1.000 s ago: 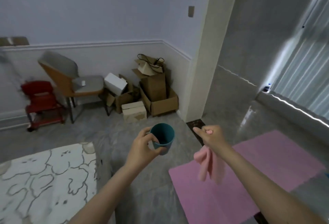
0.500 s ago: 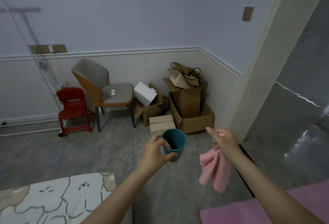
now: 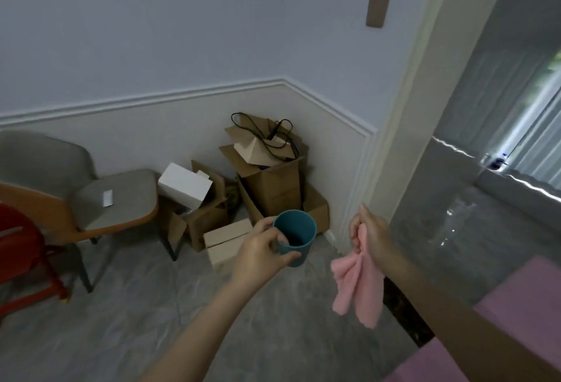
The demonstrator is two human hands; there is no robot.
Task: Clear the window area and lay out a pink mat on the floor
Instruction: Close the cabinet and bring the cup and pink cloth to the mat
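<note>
Since the last frame I've closed on the corner: the cardboard boxes (image 3: 273, 187) at 12 o'clock loom larger, and the pink mat (image 3: 516, 305) edges in at 4 o'clock. My left hand (image 3: 261, 255) grips the teal cup (image 3: 296, 237); my right hand (image 3: 372, 234) pinches the pink cloth (image 3: 358, 287). Open floor (image 3: 136, 305) lies at 7 o'clock, beside the grey chair (image 3: 91, 196).

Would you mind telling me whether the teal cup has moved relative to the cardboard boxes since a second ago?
Yes: the teal cup has come closer to the cardboard boxes.
</note>
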